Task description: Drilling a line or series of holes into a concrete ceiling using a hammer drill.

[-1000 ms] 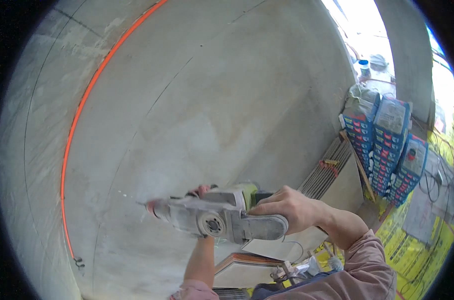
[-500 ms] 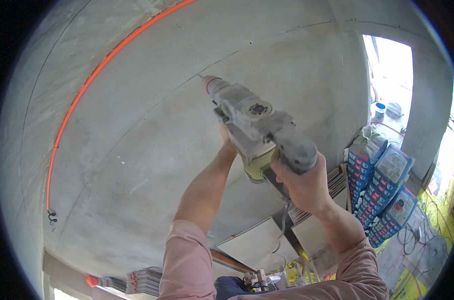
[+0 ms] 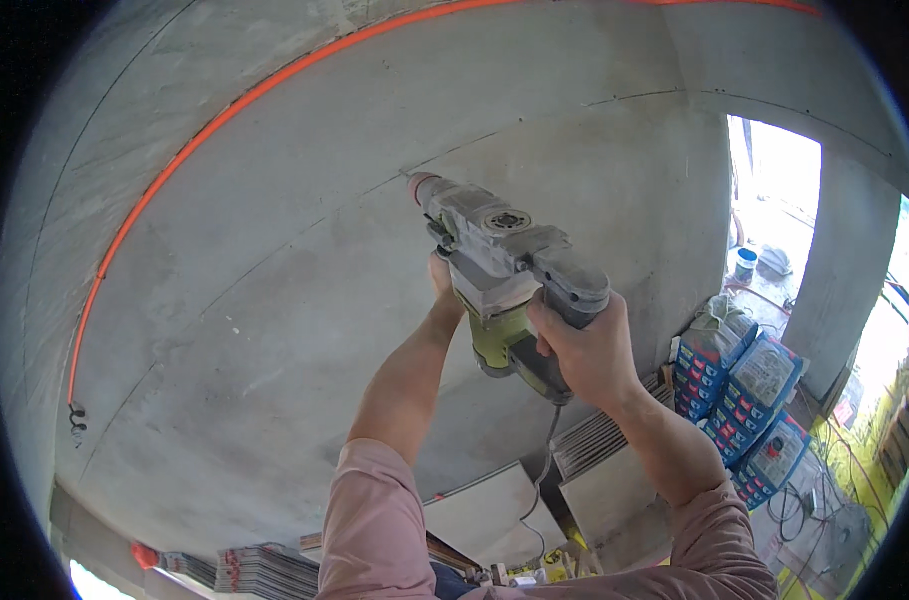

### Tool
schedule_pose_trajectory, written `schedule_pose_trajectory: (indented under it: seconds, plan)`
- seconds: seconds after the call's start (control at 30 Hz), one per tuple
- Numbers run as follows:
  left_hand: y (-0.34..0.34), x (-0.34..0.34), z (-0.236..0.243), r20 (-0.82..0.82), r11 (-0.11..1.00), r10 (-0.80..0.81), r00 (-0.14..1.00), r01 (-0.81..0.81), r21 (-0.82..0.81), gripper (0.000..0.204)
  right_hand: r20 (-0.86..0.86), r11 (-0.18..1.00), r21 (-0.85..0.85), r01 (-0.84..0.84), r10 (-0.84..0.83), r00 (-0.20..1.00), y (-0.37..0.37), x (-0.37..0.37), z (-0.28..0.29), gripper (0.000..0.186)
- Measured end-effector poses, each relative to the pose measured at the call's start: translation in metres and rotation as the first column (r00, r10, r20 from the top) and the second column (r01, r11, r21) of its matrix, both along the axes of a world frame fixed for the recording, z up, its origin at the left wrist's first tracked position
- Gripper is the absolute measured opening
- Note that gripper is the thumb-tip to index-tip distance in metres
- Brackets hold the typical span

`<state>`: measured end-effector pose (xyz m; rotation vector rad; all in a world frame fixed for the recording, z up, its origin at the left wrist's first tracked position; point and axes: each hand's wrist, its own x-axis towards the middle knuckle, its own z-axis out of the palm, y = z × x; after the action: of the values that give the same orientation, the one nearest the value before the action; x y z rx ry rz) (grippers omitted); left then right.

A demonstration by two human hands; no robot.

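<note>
A dusty grey and green rotary hammer drill (image 3: pixel 489 250) is raised against the grey plastered wall (image 3: pixel 274 280), its thin bit at or very near a dark line drawn there; whether it touches the surface I cannot tell. My left hand (image 3: pixel 442 282) grips the front side handle beneath the pinkish-red nose, partly hidden by the body. My right hand (image 3: pixel 599 355) is closed on the rear handle, and a power cable (image 3: pixel 547 460) hangs below it.
An orange conduit (image 3: pixel 184 150) arches along the upper left. At right are stacked blue boxes (image 3: pixel 754 410), a bright doorway (image 3: pixel 769 180) and cables. Along the bottom stand large boards (image 3: pixel 479 495) and tile stacks (image 3: pixel 259 570), with yellow floor covering (image 3: pixel 854 480) at right.
Since a second ago both hands have raised the drill and swung its nose up toward the drawn line. In the last half second it has shifted only slightly, as the view moved.
</note>
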<state>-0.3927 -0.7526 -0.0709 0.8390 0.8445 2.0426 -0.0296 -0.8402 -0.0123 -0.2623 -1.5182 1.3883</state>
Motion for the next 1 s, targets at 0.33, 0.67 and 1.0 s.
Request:
schedule_pose_trajectory:
  seconds: [0.33, 0.67, 1.0]
  plan:
    - [-0.021, 0.021, 0.025, 0.082, 0.996, -0.079, 0.993, 0.082, -0.03, 0.035, -0.09, 0.999, -0.021, -0.034, 0.032, 0.995, -0.012, -0.014, 0.005, 0.013]
    - [0.001, 0.007, 0.005, -0.149, 0.982, 0.186, 0.971, -0.181, 0.046, 0.031, -0.042, 0.993, 0.116, 0.039, -0.034, 0.999, -0.018, -0.011, 0.029, 0.013]
    - [0.01, 0.03, 0.031, -0.509, 0.796, 0.476, 0.717, -0.598, -0.098, 0.038, 0.097, 0.953, 0.236, 0.189, -0.217, 0.971, -0.035, -0.017, 0.075, 0.017]
